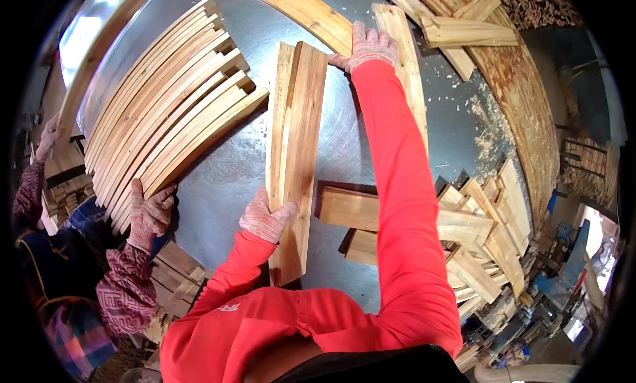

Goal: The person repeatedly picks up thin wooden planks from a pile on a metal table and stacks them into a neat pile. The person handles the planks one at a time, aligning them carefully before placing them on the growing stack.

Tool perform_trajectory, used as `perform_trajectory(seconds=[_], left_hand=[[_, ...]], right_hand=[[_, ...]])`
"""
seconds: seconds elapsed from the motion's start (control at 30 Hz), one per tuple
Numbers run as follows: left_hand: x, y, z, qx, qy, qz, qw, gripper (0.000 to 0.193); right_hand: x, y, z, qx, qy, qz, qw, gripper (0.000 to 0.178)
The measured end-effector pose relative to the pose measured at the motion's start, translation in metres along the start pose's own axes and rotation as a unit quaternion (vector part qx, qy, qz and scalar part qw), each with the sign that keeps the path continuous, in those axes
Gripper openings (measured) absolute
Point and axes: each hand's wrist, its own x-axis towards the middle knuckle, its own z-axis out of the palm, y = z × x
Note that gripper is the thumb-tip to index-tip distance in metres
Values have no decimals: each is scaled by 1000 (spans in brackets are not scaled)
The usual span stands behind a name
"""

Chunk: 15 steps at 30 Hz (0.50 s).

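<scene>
My left hand (pixel 267 216), in a pale pinkish work glove, is closed around the near part of two wooden boards (pixel 301 158) lying side by side, its thumb over the top. These boards point away from me across the metal table. Farther off, my right hand (pixel 372 48), gloved the same way, reaches over the end of a long wooden board (pixel 305 15) and the edge of a wooden plank (pixel 405 72). Its fingers are stretched out and its thumb points left.
The metal table (pixel 218 164) carries a row of several wooden strips (pixel 172 105) at left. Beside it, another person's gloved hand (pixel 150 214) touches the strips; their other hand (pixel 48 138) holds a board (pixel 96 58). Offcuts (pixel 483 244) pile up at right, with sawdust (pixel 490 128) nearby.
</scene>
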Motion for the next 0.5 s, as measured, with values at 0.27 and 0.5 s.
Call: perform_trajectory(seconds=[0.27,0.5], left_hand=[[1,24,-54,172,16,0,985,49],[-25,-18,19,62,-65,23,996,46]], right_hand=[[-165,78,-17,501,-278,132,809,76],[-365,52,-50,568,-258,225,749,87]])
